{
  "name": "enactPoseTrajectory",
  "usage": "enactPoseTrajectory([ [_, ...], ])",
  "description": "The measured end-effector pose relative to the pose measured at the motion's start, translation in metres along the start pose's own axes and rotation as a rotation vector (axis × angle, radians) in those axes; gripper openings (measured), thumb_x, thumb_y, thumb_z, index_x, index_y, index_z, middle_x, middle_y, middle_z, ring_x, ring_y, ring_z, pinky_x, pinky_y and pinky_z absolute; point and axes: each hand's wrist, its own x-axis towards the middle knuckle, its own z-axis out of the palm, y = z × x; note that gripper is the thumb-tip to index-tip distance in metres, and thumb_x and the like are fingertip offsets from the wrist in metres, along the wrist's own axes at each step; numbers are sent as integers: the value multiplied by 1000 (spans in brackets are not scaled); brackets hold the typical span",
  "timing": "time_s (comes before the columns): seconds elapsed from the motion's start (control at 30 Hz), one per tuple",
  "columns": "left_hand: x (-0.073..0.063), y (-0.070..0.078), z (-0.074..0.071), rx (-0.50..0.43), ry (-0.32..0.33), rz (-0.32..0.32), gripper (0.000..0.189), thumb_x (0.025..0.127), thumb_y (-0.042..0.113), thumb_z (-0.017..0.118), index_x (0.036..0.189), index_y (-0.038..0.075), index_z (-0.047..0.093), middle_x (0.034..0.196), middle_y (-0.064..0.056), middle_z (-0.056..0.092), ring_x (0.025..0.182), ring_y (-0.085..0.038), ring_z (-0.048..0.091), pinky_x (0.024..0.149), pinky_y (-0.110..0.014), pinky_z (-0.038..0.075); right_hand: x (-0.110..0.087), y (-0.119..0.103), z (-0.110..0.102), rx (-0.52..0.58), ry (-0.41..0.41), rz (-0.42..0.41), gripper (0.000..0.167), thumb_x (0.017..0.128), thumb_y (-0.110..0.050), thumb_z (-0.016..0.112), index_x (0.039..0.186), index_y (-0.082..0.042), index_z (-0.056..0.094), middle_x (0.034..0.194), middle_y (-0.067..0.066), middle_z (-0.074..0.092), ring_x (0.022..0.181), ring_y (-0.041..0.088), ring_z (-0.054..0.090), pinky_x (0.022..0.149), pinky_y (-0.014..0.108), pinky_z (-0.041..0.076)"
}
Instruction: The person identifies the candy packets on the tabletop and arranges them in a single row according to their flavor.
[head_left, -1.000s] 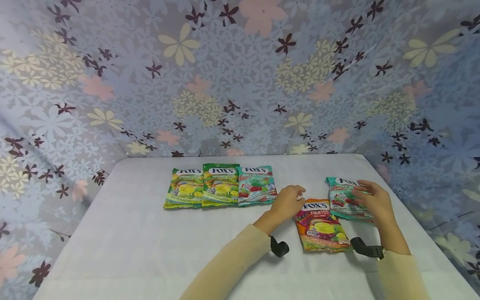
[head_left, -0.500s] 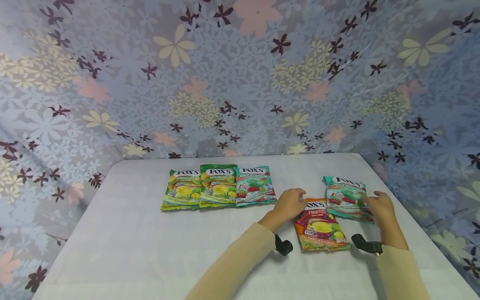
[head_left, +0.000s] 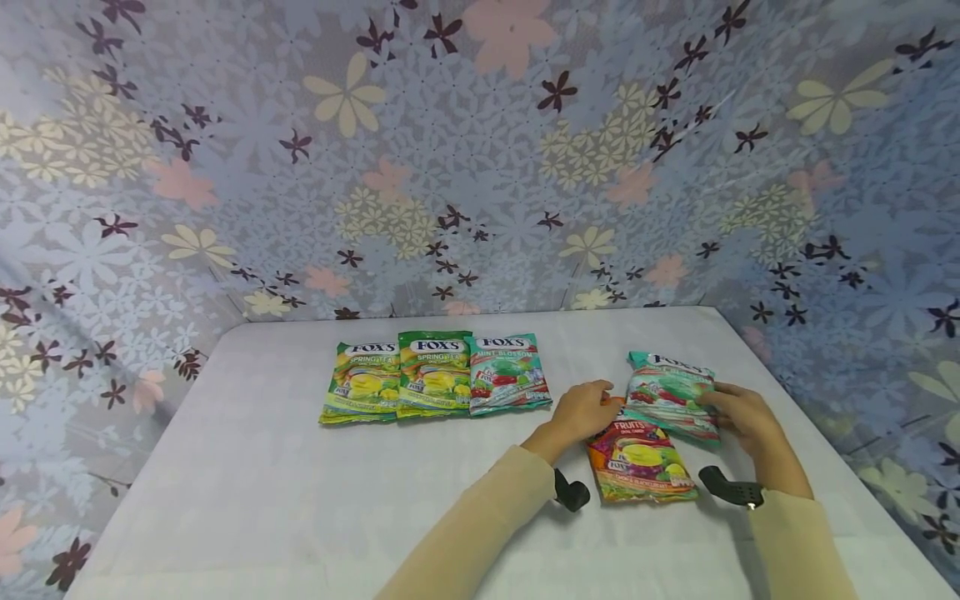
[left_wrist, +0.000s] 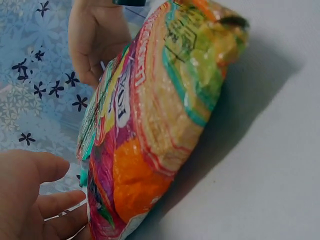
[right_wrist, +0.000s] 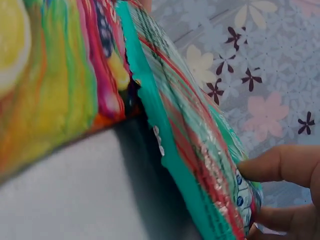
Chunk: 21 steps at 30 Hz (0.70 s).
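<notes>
The turquoise Mint Blossom candy bag (head_left: 670, 393) lies at the right of the table, its lower left part over the top of the red-orange Fruits candy bag (head_left: 642, 463). My right hand (head_left: 750, 421) pinches the turquoise bag by its right edge; the right wrist view shows the thumb (right_wrist: 272, 165) on top and fingers below. Beside the upper left corner of the Fruits bag is my left hand (head_left: 579, 412). In the left wrist view its fingers (left_wrist: 60, 202) touch or nearly touch that bag's edge, and the thumb stands apart from it.
A row of candy bags lies toward the back of the white table (head_left: 300, 500): two green Spring Tea bags, one left (head_left: 362, 385) and one middle (head_left: 435, 377), then another turquoise Mint Blossom bag (head_left: 510, 375). Flowered cloth (head_left: 480, 167) hangs behind and along both sides.
My right hand has shifted its hold to the right edge of the turquoise bag and moved it left, onto the top of the Fruits bag. The left hand has hardly moved.
</notes>
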Motion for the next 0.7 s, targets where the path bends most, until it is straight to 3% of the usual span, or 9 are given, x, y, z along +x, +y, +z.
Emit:
enactPoseTrajectory([
  [0.1,1,-1,0,-24,-11,0,42,97,34,56,133,12,59,117,1,66,107,-13,60,90,-27,46,-1,-4,6,18,-73,-40,80,94,-24,59,150,9,13,120,20,52,80,3,54,70,22,50],
  [0.2,3,-4,3,-51,-10,-20,42,98,33,56,133,12,59,116,2,66,107,-12,60,90,-26,46,-2,-9,15,58,-113,-56,79,94,-21,59,151,8,12,115,14,54,81,5,58,71,25,52],
  [0.4,4,-6,4,-122,25,-57,37,97,29,57,127,8,62,114,-3,66,105,-15,61,88,-28,47,-7,-23,30,42,-111,-39,81,95,-26,56,153,4,7,134,33,38,84,10,57,71,27,52],
  [0.57,3,-10,1,-194,106,-53,36,91,22,66,122,3,65,109,-6,68,100,-15,63,85,-27,49,-13,-30,35,55,-112,-58,82,95,-24,57,152,5,6,130,32,42,81,9,59,71,28,53],
  [0.7,3,-12,1,-282,160,-53,36,87,16,71,119,1,67,105,-8,70,94,-15,65,80,-25,51,-15,-32,39,81,-115,-79,84,94,-22,59,152,5,4,137,33,36,83,8,58,72,27,53],
])
